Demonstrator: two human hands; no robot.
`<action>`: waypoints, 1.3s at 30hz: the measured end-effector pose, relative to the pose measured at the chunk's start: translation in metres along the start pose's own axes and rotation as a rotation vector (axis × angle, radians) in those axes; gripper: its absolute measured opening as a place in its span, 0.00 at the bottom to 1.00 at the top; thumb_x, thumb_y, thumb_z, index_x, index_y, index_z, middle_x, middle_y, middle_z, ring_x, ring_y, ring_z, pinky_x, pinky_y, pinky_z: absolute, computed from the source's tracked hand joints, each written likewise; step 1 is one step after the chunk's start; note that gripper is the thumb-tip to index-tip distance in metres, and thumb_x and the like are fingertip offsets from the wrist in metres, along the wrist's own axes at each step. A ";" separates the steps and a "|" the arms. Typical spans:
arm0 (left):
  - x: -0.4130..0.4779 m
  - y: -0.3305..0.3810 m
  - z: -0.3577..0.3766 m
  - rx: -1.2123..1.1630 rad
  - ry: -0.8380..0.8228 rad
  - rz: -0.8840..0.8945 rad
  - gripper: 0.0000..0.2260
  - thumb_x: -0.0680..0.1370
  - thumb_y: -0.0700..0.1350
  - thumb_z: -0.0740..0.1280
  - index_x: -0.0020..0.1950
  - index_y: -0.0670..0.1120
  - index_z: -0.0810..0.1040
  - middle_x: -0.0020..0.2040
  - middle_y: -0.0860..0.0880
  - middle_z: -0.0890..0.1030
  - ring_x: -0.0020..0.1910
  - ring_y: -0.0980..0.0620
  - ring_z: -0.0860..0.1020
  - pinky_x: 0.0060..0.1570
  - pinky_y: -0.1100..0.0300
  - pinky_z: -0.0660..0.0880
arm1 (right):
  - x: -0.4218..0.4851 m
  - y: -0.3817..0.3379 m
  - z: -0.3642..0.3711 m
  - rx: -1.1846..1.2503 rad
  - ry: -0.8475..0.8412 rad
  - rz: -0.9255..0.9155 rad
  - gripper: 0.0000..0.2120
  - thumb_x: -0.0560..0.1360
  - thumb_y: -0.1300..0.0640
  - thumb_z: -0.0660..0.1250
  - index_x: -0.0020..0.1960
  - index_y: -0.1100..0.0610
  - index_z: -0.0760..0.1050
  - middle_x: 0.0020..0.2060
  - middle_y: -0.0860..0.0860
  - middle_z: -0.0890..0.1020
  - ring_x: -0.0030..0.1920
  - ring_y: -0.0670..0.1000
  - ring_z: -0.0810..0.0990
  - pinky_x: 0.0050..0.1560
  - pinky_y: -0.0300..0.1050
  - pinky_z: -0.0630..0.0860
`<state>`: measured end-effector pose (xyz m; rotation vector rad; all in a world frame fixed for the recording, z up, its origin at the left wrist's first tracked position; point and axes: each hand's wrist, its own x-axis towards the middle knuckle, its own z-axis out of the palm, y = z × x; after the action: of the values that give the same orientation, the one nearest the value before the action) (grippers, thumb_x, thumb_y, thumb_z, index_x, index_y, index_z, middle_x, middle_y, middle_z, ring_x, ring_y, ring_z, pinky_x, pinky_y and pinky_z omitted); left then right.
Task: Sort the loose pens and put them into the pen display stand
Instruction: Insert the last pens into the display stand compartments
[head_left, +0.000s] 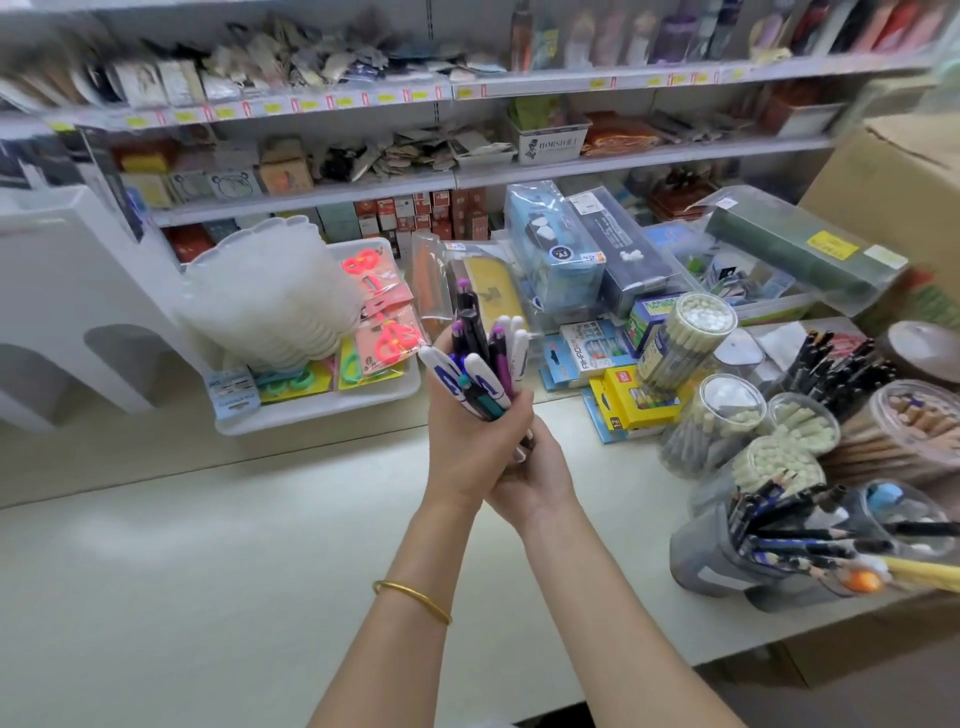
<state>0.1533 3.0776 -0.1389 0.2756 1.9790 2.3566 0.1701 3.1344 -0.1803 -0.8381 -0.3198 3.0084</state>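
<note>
White table (208, 545) stretches wide; the grey pen display stand (727, 566) sits at its right edge, nearer the right hand (535, 480). Both hands clench one upright bundle of pens (483, 358) mid-table, left hand (467, 441) uppermost, stand well apart rightward.

Tray (311, 410) lies left of the pencil jars (727, 421) on the counter (208, 545).

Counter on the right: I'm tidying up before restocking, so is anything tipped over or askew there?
Yes. One clear tub of pencils leans tilted on the boxed goods instead of standing upright like the tubs beside it. Loose dark pencils lie in an untidy heap behind them. Nothing looks spilled or broken.
</note>
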 end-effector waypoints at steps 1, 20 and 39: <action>0.000 0.002 0.000 0.010 -0.003 0.012 0.31 0.67 0.33 0.69 0.69 0.48 0.68 0.59 0.46 0.80 0.59 0.51 0.79 0.59 0.49 0.76 | -0.001 0.000 0.002 -0.013 -0.018 -0.010 0.15 0.75 0.55 0.65 0.56 0.64 0.80 0.52 0.58 0.83 0.50 0.54 0.83 0.53 0.45 0.80; -0.008 0.003 0.004 -0.019 0.133 -0.084 0.21 0.70 0.29 0.70 0.46 0.57 0.80 0.42 0.58 0.84 0.47 0.61 0.82 0.48 0.62 0.77 | -0.021 0.003 0.028 -0.094 -0.108 -0.043 0.15 0.80 0.55 0.60 0.61 0.60 0.78 0.52 0.57 0.83 0.48 0.54 0.84 0.45 0.44 0.82; -0.097 0.032 -0.116 0.113 0.021 -0.358 0.10 0.75 0.32 0.66 0.53 0.43 0.77 0.33 0.48 0.79 0.33 0.52 0.78 0.33 0.62 0.74 | -0.065 0.062 0.044 -1.273 -0.315 -0.403 0.03 0.76 0.58 0.68 0.49 0.53 0.77 0.39 0.54 0.79 0.30 0.45 0.75 0.24 0.34 0.68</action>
<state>0.2315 2.9438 -0.1365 -0.0943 1.9771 2.0393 0.2063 3.0617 -0.1228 -0.1531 -2.1638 2.2513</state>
